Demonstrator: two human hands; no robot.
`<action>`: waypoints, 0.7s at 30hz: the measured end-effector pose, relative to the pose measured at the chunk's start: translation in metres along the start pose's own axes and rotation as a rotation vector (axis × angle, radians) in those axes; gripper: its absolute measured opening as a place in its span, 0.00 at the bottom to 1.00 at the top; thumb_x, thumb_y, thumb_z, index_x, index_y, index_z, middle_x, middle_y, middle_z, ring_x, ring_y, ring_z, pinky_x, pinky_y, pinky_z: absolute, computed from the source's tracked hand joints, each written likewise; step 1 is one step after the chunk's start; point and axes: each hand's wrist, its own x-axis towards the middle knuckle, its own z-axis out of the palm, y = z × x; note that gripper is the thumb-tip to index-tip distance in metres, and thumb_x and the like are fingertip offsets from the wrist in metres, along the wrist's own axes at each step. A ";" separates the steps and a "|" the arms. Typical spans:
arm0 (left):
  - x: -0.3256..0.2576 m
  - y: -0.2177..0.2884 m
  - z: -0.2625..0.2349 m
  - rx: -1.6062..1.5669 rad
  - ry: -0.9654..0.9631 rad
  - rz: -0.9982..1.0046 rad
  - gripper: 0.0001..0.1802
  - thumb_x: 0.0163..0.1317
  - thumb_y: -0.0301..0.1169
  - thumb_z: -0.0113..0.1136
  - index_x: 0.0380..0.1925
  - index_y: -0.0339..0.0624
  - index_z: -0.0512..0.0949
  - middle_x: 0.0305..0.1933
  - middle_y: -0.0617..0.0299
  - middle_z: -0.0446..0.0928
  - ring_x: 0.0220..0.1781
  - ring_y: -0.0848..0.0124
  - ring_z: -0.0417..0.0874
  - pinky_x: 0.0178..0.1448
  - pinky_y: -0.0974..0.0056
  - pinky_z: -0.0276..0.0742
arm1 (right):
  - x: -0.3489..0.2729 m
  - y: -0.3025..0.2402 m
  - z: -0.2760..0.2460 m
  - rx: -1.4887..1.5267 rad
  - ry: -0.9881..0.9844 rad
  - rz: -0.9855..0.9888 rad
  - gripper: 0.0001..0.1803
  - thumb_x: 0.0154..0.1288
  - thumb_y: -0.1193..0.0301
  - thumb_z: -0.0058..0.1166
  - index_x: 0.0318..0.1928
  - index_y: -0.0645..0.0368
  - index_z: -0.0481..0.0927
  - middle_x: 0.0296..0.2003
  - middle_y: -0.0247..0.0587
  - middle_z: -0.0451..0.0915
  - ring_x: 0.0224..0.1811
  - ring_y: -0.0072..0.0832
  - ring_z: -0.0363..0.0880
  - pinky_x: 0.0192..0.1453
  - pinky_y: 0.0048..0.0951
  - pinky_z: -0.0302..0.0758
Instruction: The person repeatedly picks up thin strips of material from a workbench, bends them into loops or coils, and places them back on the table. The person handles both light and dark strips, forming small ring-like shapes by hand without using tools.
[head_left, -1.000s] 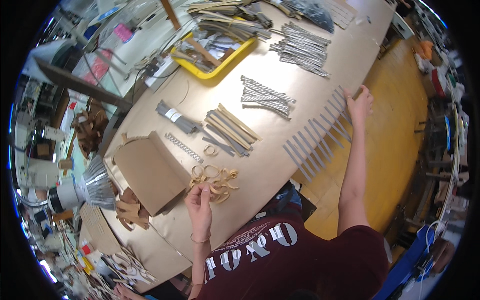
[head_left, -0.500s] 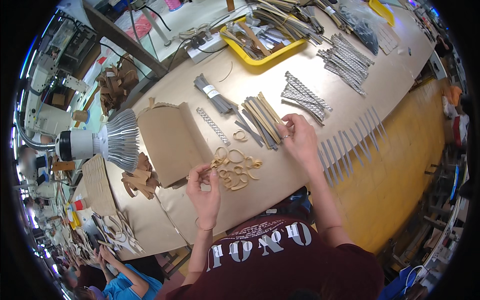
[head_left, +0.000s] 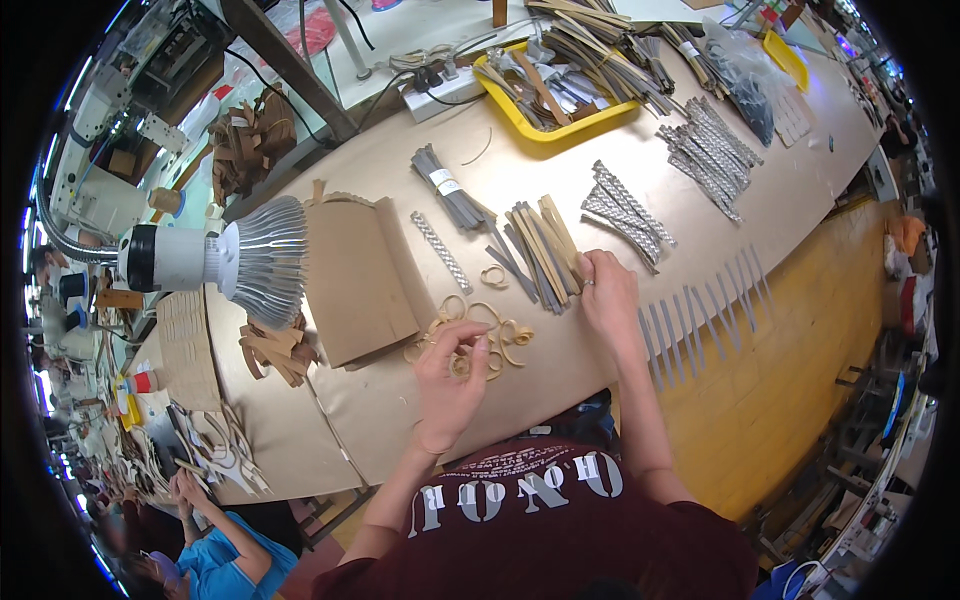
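Observation:
My right hand (head_left: 609, 297) is closed at the right side of a row of tan and grey strips (head_left: 540, 255). Its fingertips pinch the near end of the outermost tan strip. Over a loose pile of curled tan strips (head_left: 513, 337) hovers my left hand (head_left: 452, 378). Its fingers are bent, with a small gap between thumb and forefinger and nothing visible in them. A single small tan curl (head_left: 493, 276) lies between the pile and the row. Beyond it rests a grey strip bundle (head_left: 447, 187) with a white paper band, beside a braided silver strip (head_left: 440, 251).
Braided silver strips (head_left: 628, 215) lie to the right. Thin grey strips (head_left: 700, 318) line the table's right edge. A yellow tray (head_left: 560, 133) of scraps stands at the back. Brown sheets (head_left: 358, 280) and a lamp (head_left: 262, 260) are on the left. A co-worker (head_left: 235, 560) sits lower left.
My left hand has shifted right, over the curled strips, and its fingertips have parted slightly. My right hand has drawn slightly back along the strip row. The whole view has shifted a little.

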 end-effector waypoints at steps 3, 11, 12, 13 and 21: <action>0.003 0.005 0.008 -0.031 -0.037 0.024 0.06 0.62 0.19 0.60 0.39 0.34 0.81 0.39 0.58 0.82 0.35 0.74 0.78 0.41 0.70 0.73 | -0.001 -0.001 -0.002 0.005 0.078 -0.038 0.07 0.70 0.70 0.51 0.38 0.56 0.81 0.36 0.41 0.81 0.44 0.37 0.78 0.51 0.38 0.63; 0.013 0.011 0.010 -0.083 -0.065 0.004 0.11 0.64 0.23 0.61 0.46 0.34 0.80 0.42 0.58 0.83 0.37 0.74 0.80 0.45 0.69 0.75 | -0.003 -0.017 -0.028 0.282 0.219 -0.262 0.05 0.66 0.71 0.56 0.37 0.59 0.80 0.35 0.44 0.79 0.40 0.39 0.78 0.51 0.36 0.67; 0.016 0.012 0.010 -0.152 -0.053 -0.033 0.12 0.65 0.24 0.61 0.48 0.34 0.79 0.43 0.57 0.83 0.38 0.74 0.81 0.46 0.69 0.76 | -0.007 -0.020 -0.036 0.425 0.096 -0.275 0.05 0.66 0.71 0.56 0.37 0.60 0.79 0.35 0.44 0.79 0.39 0.40 0.78 0.49 0.36 0.68; 0.019 0.012 0.011 -0.215 -0.037 -0.064 0.14 0.66 0.25 0.61 0.50 0.33 0.79 0.43 0.57 0.83 0.39 0.73 0.81 0.48 0.69 0.77 | -0.011 -0.024 -0.043 0.468 -0.054 -0.295 0.05 0.67 0.72 0.55 0.37 0.61 0.79 0.34 0.44 0.79 0.38 0.40 0.77 0.48 0.36 0.69; 0.033 0.024 0.000 -0.437 0.145 -0.077 0.15 0.66 0.22 0.61 0.53 0.34 0.80 0.44 0.57 0.84 0.46 0.74 0.82 0.50 0.69 0.77 | -0.029 -0.065 -0.058 0.465 -0.407 -0.425 0.06 0.68 0.73 0.56 0.39 0.63 0.78 0.33 0.43 0.79 0.37 0.39 0.78 0.47 0.33 0.72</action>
